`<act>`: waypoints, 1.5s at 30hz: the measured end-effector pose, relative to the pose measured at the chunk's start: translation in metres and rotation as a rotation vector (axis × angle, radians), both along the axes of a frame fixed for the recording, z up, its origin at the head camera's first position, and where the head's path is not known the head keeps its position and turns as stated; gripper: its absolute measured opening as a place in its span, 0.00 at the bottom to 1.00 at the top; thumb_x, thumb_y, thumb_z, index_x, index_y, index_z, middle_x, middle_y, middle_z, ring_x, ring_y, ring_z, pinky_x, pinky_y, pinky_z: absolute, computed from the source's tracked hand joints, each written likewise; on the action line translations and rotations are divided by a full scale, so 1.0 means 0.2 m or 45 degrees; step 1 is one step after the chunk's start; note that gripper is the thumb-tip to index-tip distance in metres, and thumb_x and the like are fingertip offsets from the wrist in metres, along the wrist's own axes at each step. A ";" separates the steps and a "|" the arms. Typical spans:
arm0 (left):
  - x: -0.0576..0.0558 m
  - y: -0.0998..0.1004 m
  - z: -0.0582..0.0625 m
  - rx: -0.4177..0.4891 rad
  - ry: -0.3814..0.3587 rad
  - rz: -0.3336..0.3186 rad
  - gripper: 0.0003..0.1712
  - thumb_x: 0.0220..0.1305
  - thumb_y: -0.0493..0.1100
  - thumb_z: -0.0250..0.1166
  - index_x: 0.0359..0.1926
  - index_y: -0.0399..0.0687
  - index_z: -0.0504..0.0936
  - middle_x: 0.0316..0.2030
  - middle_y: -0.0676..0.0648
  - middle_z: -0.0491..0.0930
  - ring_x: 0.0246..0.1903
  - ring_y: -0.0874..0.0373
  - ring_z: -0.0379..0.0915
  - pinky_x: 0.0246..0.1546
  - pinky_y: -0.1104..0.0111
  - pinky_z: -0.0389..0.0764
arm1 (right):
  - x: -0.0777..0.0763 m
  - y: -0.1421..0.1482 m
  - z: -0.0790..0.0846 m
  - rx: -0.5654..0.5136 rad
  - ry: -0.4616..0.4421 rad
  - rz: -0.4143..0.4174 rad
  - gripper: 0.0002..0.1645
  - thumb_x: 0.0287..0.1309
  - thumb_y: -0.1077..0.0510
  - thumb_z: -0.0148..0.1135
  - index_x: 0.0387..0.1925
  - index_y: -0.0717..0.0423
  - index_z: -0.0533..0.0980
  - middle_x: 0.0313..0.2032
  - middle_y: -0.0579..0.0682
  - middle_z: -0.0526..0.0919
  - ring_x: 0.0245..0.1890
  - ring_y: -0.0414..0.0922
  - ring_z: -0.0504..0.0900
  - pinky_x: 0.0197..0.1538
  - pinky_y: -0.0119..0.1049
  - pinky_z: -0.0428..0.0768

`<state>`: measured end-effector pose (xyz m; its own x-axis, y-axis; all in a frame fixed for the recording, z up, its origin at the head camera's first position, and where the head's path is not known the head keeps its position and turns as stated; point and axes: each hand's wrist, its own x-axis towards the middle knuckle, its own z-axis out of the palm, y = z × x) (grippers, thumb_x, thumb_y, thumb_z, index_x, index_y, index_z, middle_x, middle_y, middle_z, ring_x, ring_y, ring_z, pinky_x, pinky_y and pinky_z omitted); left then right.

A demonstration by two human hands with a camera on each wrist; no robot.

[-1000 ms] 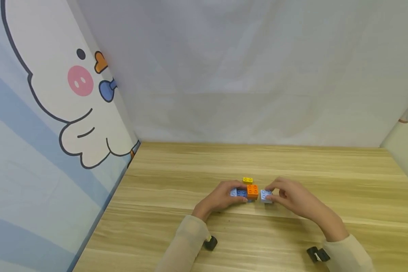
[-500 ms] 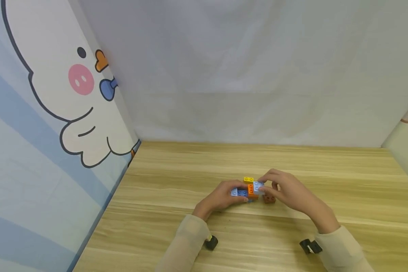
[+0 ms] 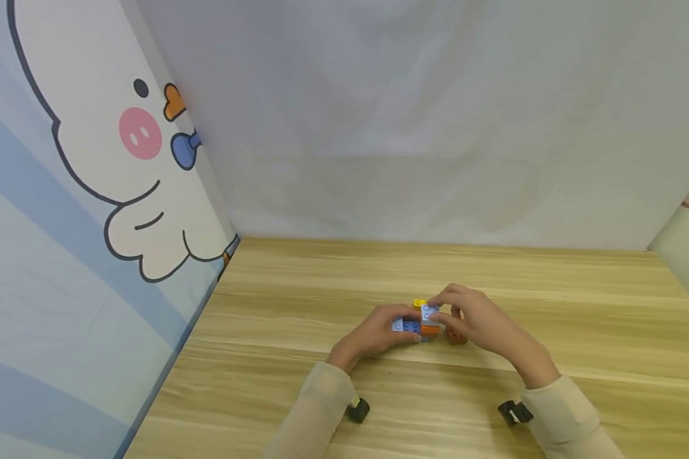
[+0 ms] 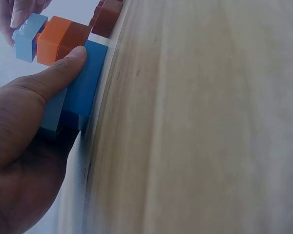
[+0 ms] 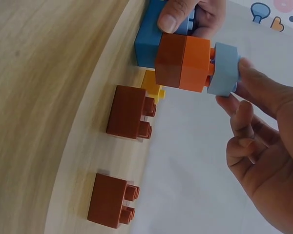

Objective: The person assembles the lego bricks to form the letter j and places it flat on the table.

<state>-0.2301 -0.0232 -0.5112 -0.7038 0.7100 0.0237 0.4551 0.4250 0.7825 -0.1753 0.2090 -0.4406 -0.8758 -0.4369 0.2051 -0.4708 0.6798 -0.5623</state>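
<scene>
My left hand [image 3: 376, 329] grips a toy-brick build. It has a blue brick [image 4: 88, 80] at the bottom and a light blue brick [image 3: 397, 324] at its left end. On the build's right end a brown brick [image 5: 170, 61] carries an orange brick [image 5: 195, 63]. Above the orange one, my right hand [image 3: 478, 320] pinches another light blue brick [image 5: 224, 69] between thumb and fingertips. Orange studs still show in a narrow gap beneath that brick, in the right wrist view. My left thumb lies along the build's near side; the fingers behind it are partly hidden.
A yellow brick [image 3: 419, 303] lies just behind the build. To the right stands a loose brown brick [image 5: 127, 111], with a second brown brick [image 5: 107, 200] farther along. The wooden table [image 3: 298, 274] ends at a pale hanging cloth [image 3: 436, 159].
My right hand has lifted the light blue brick from right of the build and carried it left onto the orange brick, uncovering a brown brick. My left hand has stayed nearly still.
</scene>
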 end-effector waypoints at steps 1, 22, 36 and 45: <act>0.00 0.00 0.00 -0.002 -0.001 0.001 0.24 0.67 0.51 0.70 0.62 0.56 0.82 0.59 0.52 0.83 0.58 0.60 0.78 0.64 0.66 0.77 | 0.00 0.00 0.00 0.002 -0.001 -0.002 0.14 0.66 0.57 0.67 0.51 0.55 0.84 0.44 0.47 0.84 0.29 0.30 0.72 0.30 0.27 0.75; -0.01 0.00 -0.01 -0.001 -0.014 -0.009 0.23 0.68 0.52 0.69 0.63 0.58 0.81 0.58 0.54 0.83 0.56 0.63 0.78 0.62 0.67 0.78 | 0.00 0.00 0.02 0.125 0.006 0.001 0.14 0.66 0.58 0.67 0.50 0.57 0.85 0.44 0.50 0.84 0.28 0.30 0.74 0.32 0.27 0.76; 0.00 0.01 0.00 0.013 -0.037 -0.019 0.23 0.68 0.52 0.69 0.63 0.58 0.81 0.57 0.54 0.84 0.55 0.64 0.78 0.61 0.68 0.78 | 0.01 -0.01 0.01 0.110 -0.001 -0.024 0.13 0.65 0.58 0.67 0.48 0.58 0.86 0.43 0.50 0.84 0.28 0.31 0.74 0.31 0.26 0.76; 0.00 0.01 0.00 0.016 -0.027 -0.021 0.23 0.68 0.52 0.69 0.62 0.58 0.81 0.57 0.54 0.84 0.55 0.65 0.78 0.62 0.68 0.78 | 0.01 -0.01 -0.02 0.046 -0.013 -0.032 0.12 0.67 0.57 0.67 0.49 0.57 0.85 0.45 0.49 0.84 0.28 0.30 0.74 0.31 0.26 0.76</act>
